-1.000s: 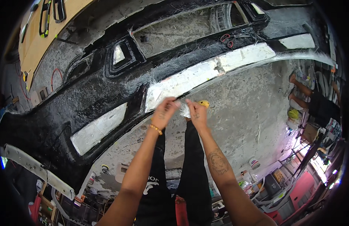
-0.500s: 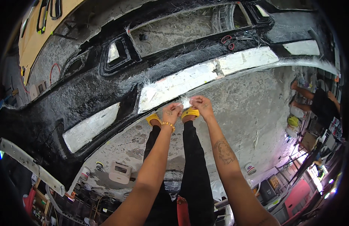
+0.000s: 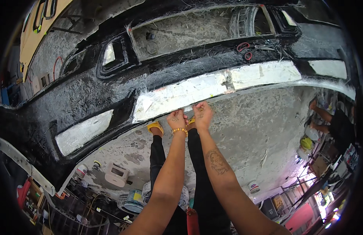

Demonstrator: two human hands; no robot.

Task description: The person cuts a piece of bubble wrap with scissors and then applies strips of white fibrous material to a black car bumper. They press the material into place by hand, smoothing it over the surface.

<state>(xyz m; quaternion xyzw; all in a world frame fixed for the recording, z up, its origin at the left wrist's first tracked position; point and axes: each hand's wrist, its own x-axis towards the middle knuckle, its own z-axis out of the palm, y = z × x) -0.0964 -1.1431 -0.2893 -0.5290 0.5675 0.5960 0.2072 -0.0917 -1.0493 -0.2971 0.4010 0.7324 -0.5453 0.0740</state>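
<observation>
A large black bumper-like moulded panel [image 3: 81, 92], with white patches and loose glass fibres on it, arches across the view. My left hand [image 3: 176, 119], a beaded bracelet at its wrist, is closed at the near lower edge of the long white patch [image 3: 181, 94]. Close on its right, my right hand [image 3: 203, 114] is closed too, thumb against fingers. Between them shows a bit of a small white piece of fibreglass mat [image 3: 188, 110], pinched by both hands; most of it is hidden by the fingers. Red-handled scissors [image 3: 254, 49] lie on the panel, beyond both hands.
Concrete floor [image 3: 244, 129] lies below, with my yellow clogs [image 3: 155, 127] under the panel's edge. A beige plastic stool [image 3: 117, 174] and buckets [image 3: 134, 201] stand at lower left. Another person [image 3: 338, 125] is at far right, beside clutter. A cardboard-coloured board [image 3: 32, 35] is at upper left.
Both hands have come closer together and up against the panel's edge. The white mat piece, in plain sight between the hands before, is now mostly covered. My view has shifted slightly.
</observation>
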